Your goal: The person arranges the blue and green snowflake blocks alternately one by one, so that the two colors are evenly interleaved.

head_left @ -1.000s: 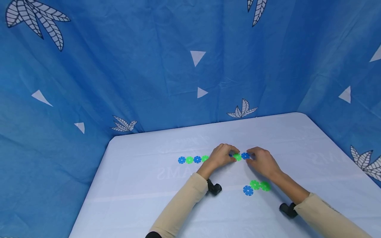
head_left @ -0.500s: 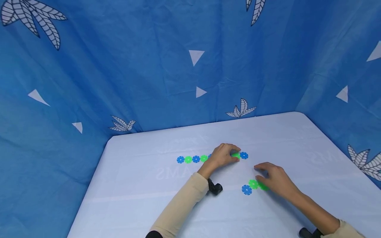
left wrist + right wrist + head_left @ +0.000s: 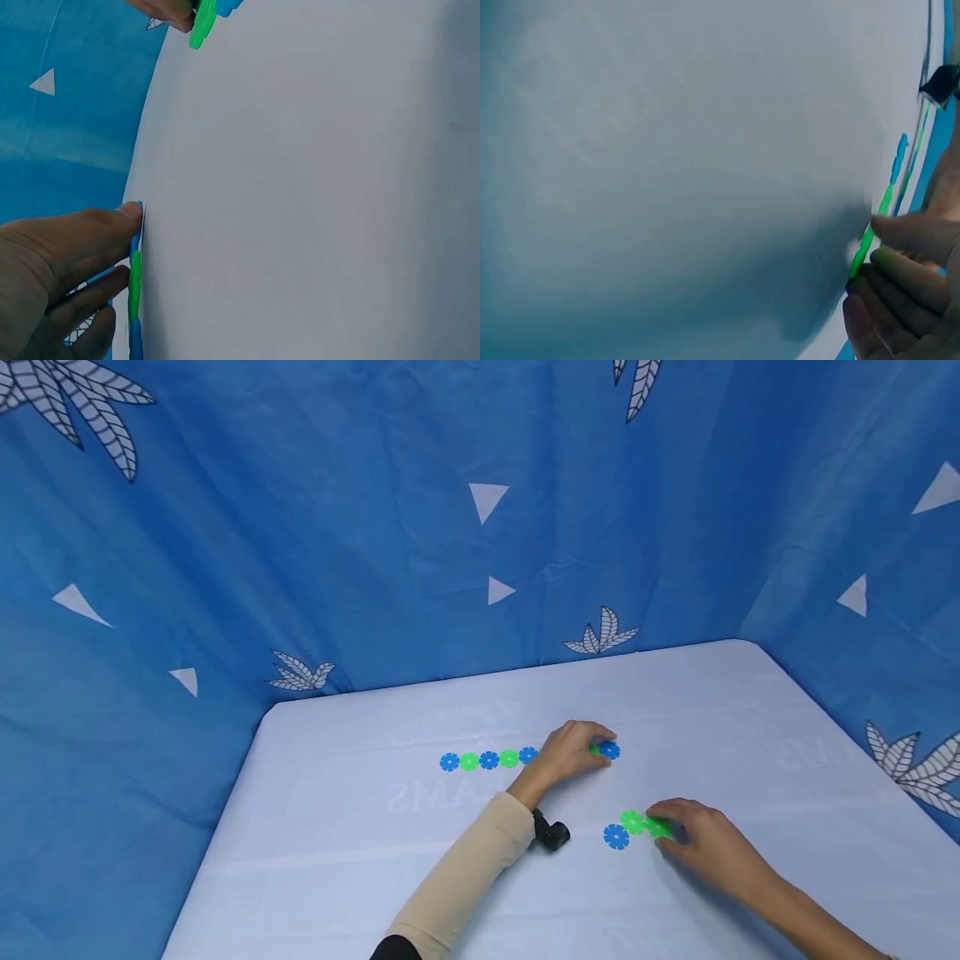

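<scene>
A row of blue and green notched snowflake discs (image 3: 489, 761) lies flat on the white table. My left hand (image 3: 572, 750) covers part of the row near its right end. Its fingers and thumb pinch the edges of the end blue disc (image 3: 610, 750), with a green disc (image 3: 135, 285) beside it in the left wrist view. Nearer me lie a loose blue disc (image 3: 617, 837) and a green disc (image 3: 632, 822). My right hand (image 3: 708, 843) pinches a second green disc (image 3: 658, 827) that touches the first; thumb and fingertips are at its edges.
The white table (image 3: 337, 827) carries faint lettering. Blue patterned cloth (image 3: 420, 527) hangs behind it and along both sides. A black wrist camera (image 3: 553, 835) sits under the left sleeve (image 3: 468, 868).
My right hand has left the row's right end and come down to the loose green discs, now pinching one. My left hand has slid slightly right along the row, to the end blue disc.
</scene>
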`<state>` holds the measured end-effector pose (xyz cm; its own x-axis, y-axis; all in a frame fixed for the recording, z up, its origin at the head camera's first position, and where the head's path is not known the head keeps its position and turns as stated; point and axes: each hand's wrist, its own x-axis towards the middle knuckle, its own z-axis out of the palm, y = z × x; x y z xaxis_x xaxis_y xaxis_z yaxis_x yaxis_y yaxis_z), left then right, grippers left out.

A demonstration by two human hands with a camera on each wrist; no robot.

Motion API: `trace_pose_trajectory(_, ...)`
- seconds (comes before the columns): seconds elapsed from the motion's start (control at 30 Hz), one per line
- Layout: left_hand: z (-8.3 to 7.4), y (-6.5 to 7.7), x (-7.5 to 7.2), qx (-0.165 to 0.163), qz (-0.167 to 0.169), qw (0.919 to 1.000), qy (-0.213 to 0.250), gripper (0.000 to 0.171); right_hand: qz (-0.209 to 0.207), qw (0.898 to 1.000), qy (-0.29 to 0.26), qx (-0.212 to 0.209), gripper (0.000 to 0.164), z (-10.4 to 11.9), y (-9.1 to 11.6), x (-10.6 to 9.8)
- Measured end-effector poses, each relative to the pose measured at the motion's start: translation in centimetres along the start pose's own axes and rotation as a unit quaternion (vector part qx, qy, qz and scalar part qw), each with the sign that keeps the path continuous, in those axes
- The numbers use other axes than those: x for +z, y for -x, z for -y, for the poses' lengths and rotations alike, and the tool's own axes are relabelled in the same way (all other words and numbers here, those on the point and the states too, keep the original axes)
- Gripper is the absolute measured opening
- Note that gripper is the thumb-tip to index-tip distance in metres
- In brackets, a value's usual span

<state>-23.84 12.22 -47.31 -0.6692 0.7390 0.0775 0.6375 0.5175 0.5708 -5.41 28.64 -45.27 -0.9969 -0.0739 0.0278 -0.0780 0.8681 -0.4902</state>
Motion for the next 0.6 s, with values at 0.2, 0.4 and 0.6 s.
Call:
trace_pose_trajectory(0.2, -0.41, -0.27, 0.16, -0.005, -0.003, 0.9998, -0.019, 0.039, -0.029, 0.999, 0.031, -0.01, 0.031, -0.11, 0.13, 0.28)
trace_pose_trajectory(0.4, -0.34, -0.42, 0.4, -0.003, -0.009, 0.9993, -0.035, 0.037, -0.04, 0.998, 0.051, -0.005, 0.032, -0.19, 0.07, 0.39)
trace_pose_trajectory(0.6, -0.25, -0.45, 0.45, -0.002, -0.011, 0.9993, -0.035, 0.036, -0.03, 0.998, 0.052, -0.006, 0.034, -0.28, 0.03, 0.23)
